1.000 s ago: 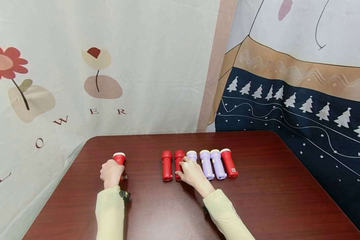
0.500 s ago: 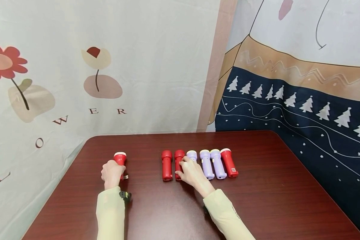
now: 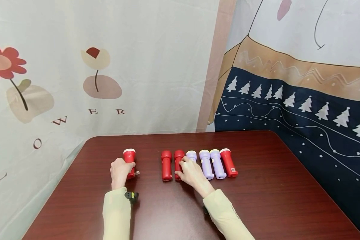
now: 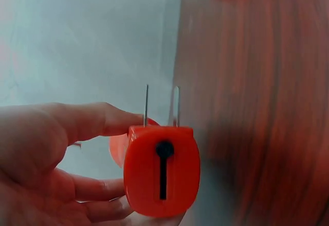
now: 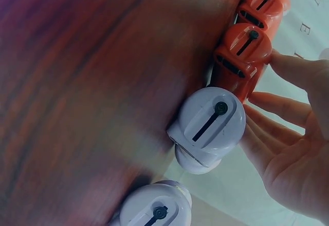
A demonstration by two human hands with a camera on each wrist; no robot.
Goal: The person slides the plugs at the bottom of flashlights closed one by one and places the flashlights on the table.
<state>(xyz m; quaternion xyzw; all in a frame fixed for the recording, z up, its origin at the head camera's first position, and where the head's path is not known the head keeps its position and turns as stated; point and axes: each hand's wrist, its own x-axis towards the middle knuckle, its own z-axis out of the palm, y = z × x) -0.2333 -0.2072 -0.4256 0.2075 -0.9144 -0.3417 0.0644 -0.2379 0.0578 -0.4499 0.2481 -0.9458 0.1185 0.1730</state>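
Observation:
My left hand [image 3: 120, 171] grips a red flashlight [image 3: 129, 155] with a white rim, at the left of the table. In the left wrist view its flat base [image 4: 182, 179] faces the camera, with two metal plug prongs [image 4: 178, 105] sticking out; the thumb lies along one side and the fingers curl round the other. Further right, my right hand [image 3: 193, 171] holds another red flashlight [image 3: 179, 155] between thumb and fingers. A lavender flashlight [image 3: 191, 154] beside it is partly hidden by that hand.
One more red flashlight [image 3: 166, 166] lies left of the right hand. Two lavender flashlights [image 3: 206, 165] [image 3: 218, 165] and a white-rimmed red flashlight [image 3: 229, 163] continue the row rightward. All lie on the dark red table [image 3: 258, 200], with printed curtains [image 3: 156, 66] behind.
My left hand has moved right with the red flashlight, bringing it closer to the row. The right hand has stayed in place.

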